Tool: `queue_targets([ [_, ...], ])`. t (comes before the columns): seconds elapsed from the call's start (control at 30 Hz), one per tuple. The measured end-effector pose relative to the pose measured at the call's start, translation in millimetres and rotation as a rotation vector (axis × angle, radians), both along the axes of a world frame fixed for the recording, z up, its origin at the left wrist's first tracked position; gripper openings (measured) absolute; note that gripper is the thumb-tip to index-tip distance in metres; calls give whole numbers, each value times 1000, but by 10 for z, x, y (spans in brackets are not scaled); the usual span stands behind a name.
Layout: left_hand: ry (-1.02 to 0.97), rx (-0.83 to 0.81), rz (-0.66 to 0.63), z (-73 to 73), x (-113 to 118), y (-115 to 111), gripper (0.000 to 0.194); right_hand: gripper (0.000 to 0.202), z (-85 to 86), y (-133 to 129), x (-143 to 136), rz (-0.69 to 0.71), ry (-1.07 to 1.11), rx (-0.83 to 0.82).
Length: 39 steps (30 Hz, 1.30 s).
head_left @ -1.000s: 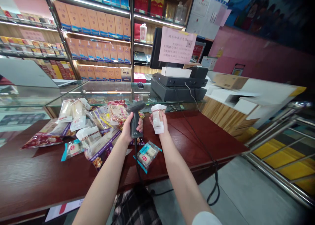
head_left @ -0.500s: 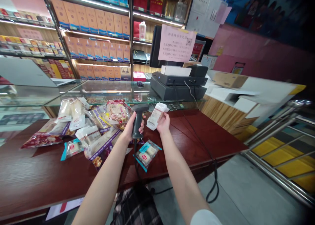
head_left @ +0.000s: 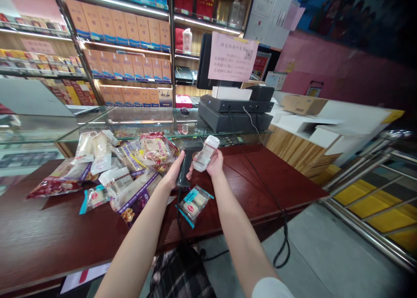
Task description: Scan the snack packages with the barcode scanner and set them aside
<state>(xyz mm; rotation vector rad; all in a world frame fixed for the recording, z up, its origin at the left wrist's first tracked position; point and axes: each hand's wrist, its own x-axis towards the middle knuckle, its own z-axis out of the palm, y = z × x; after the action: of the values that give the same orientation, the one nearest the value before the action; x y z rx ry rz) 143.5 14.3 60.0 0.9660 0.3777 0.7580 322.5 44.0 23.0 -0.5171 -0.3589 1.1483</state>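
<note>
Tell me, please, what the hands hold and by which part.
The left hand holds the scanner by its handle; the right hand holds a white packet by its right edge.

A dark grey-black scanner [head_left: 184,172] and a white packet [head_left: 207,150] with a reddish-brown band above a glossy red-brown desk [head_left: 289,176], a turquoise-edged clear packet [head_left: 195,204] near, a purple-banded bag [head_left: 137,199] left, orange boxes [head_left: 120,24] with blue bases far left, and a pink notice [head_left: 230,57] far.

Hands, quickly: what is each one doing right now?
Left hand: closed around the grip of a dark handheld scanner.
Right hand: closed, holding a small white packet.
</note>
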Motion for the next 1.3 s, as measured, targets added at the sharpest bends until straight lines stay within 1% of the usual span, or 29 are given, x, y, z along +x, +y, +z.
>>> queue_targets([
  [0.1,22,-6,-15,-8,18,-11,54,25,0,9,-19,-21,-8,-8],
  [0.2,32,-5,14,3,28,-24,54,23,3,21,-27,-55,8,-15],
  [0.3,56,4,48,13,29,-27,53,24,14,33,-24,-44,25,-32],
  [0.43,77,19,48,6,31,-21,53,25,17,38,-12,-20,32,-56],
  [0.63,77,13,80,-9,40,-18,55,21,-26,32,10,-45,15,-58],
  [0.7,54,-5,93,-6,27,-1,55,20,-49,50,39,-78,-15,-69],
  [0.73,40,-14,106,-3,14,13,54,19,-61,63,65,-121,-41,-78],
  [0.8,9,-26,156,7,-26,48,54,20,-79,87,144,-272,-132,-107],
  [0.9,-21,-47,251,22,-102,98,54,33,-87,88,316,-594,-413,-203],
  [0.97,-26,-69,282,28,-141,117,55,50,-79,55,429,-769,-642,-370],
  [1.0,-28,-80,286,30,-152,121,55,61,-74,32,473,-813,-745,-492],
  [1.07,-45,-88,281,36,-158,117,54,79,-69,-17,523,-828,-915,-726],
  [1.1,-62,-83,274,41,-157,111,53,85,-71,-38,529,-816,-986,-807],
  [1.13,-86,-74,266,47,-155,105,52,89,-77,-57,524,-808,-1049,-851],
  [1.23,-164,-46,239,77,-165,86,50,97,-111,-101,475,-841,-1247,-861],
  [1.3,-201,-45,250,101,-188,83,49,101,-134,-130,443,-875,-1375,-881],
])
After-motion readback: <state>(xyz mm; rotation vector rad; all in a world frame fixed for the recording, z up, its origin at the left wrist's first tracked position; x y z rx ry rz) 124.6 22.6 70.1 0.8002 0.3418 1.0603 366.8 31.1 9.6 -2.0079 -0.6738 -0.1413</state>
